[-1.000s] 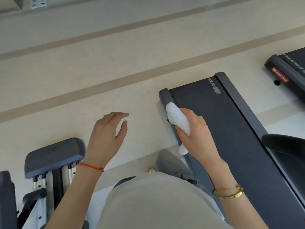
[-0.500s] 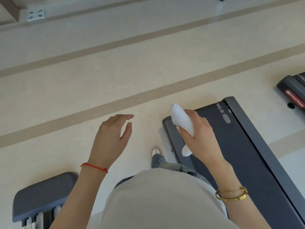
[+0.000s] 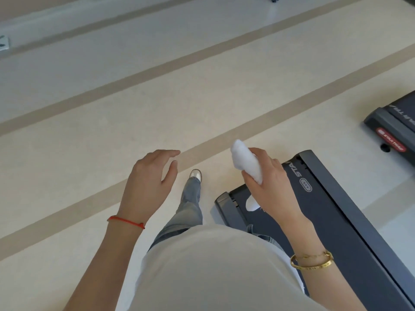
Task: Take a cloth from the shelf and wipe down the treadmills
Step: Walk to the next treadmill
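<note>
Pointing up-left, white cloth (image 3: 246, 161) in right hand (image 3: 268, 185)

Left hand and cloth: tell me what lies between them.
In the head view, between the left hand and the cloth in the right hand show bare floor and, lower, the person's shoe.

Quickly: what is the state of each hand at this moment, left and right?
Left hand: open, fingers relaxed, holding nothing, above the floor.
Right hand: closed around the white cloth, lifted above the end of the treadmill.
</note>
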The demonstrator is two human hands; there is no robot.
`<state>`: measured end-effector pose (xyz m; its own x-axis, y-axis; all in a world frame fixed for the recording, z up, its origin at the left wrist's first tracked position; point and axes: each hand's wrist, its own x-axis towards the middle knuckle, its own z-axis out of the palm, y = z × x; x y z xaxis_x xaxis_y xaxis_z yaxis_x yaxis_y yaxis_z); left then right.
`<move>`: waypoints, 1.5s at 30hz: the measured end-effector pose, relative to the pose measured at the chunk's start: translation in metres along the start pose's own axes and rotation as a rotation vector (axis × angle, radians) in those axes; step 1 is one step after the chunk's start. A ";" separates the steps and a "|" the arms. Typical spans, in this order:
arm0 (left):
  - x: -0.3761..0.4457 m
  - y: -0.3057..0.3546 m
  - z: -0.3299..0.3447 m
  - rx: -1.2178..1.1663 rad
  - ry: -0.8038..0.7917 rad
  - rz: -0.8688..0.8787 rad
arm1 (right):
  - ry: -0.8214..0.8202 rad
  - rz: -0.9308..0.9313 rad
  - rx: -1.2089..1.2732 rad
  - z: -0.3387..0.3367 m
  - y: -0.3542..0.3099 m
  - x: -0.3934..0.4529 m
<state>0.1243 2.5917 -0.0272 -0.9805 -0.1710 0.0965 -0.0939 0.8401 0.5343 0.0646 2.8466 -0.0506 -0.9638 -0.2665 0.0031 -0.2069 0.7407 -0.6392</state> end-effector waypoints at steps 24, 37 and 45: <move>0.493 0.071 0.096 -0.054 -0.456 0.684 | 0.489 0.612 0.106 -0.042 0.057 0.300; 0.625 0.301 0.252 -0.123 -0.608 1.000 | 0.731 0.845 0.042 -0.187 0.212 0.354; 0.658 0.435 0.335 -0.144 -0.729 1.167 | 0.829 1.018 0.093 -0.260 0.293 0.355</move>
<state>-0.6199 3.0171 -0.0128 -0.3504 0.9301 0.1104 0.8099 0.2417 0.5345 -0.3815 3.1293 -0.0367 -0.5038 0.8617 -0.0610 0.6483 0.3305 -0.6859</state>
